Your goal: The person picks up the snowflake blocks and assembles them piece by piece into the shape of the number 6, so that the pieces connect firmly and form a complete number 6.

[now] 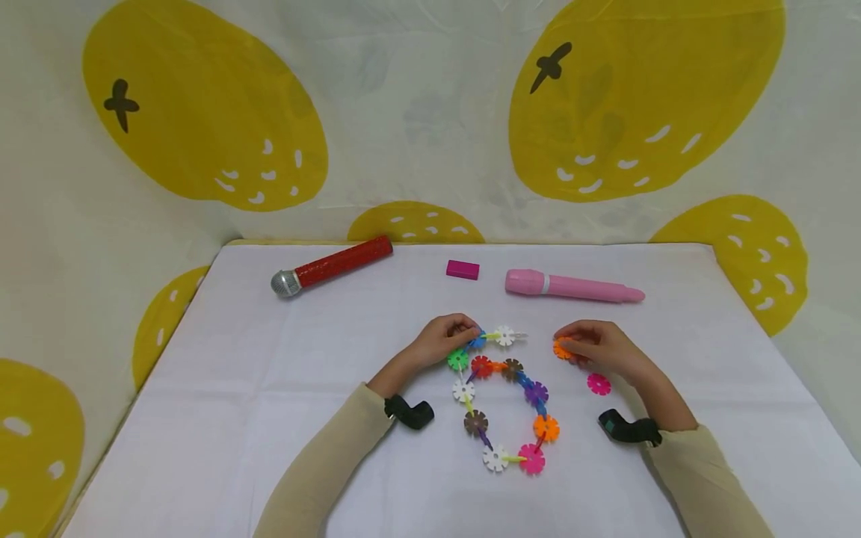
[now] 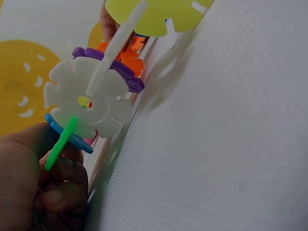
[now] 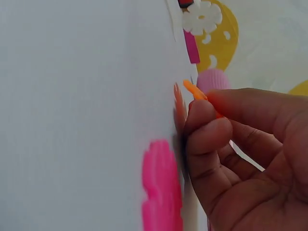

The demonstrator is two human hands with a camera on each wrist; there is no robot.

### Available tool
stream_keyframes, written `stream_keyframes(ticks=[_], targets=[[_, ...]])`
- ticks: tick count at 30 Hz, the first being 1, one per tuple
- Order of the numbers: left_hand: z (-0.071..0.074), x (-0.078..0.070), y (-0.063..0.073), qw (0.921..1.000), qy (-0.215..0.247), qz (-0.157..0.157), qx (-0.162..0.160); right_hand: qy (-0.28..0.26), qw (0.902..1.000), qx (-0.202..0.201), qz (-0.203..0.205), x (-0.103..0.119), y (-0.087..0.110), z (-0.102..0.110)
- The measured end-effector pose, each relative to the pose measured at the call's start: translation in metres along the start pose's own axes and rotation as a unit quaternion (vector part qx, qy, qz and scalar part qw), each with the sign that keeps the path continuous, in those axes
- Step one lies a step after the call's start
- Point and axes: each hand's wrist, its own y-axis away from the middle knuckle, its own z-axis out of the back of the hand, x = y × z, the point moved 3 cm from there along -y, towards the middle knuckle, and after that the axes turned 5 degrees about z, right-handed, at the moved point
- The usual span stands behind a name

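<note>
A chain of notched snowflake discs (image 1: 495,458) in several colours curves into a loop on the white table. Near its upper end my left hand (image 1: 444,340) pinches a blue disc (image 1: 477,341), next to a green disc (image 1: 458,359); in the left wrist view the blue disc (image 2: 67,133) sits at the fingertips. A white disc (image 1: 504,335) lies to the right on that end. My right hand (image 1: 605,350) pinches a loose orange disc (image 1: 562,348), apart from the chain. A loose pink disc (image 1: 599,384) lies just below that hand.
Along the back lie a red microphone (image 1: 343,261) with a silver head, a small magenta block (image 1: 463,270) and a pink microphone-shaped stick (image 1: 578,286). Behind the table (image 1: 235,448) hangs a white cloth (image 1: 417,97) with yellow fruit prints. Each wrist wears a black strap device (image 1: 413,413).
</note>
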Motion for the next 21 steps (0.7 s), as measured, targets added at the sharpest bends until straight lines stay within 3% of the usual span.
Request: stream_keyframes(ticks=[9, 21], targets=[[0.0, 0.0, -0.001, 1.0, 0.0, 0.0, -0.002, -0.047, 0.9987, -0.004, 0.018, 0.008, -0.011, -0.016], [0.001, -0.002, 0.0, 1.0, 0.003, 0.008, 0.001, -0.075, 0.9971, -0.012, 0.006, 0.012, -0.02, -0.027]])
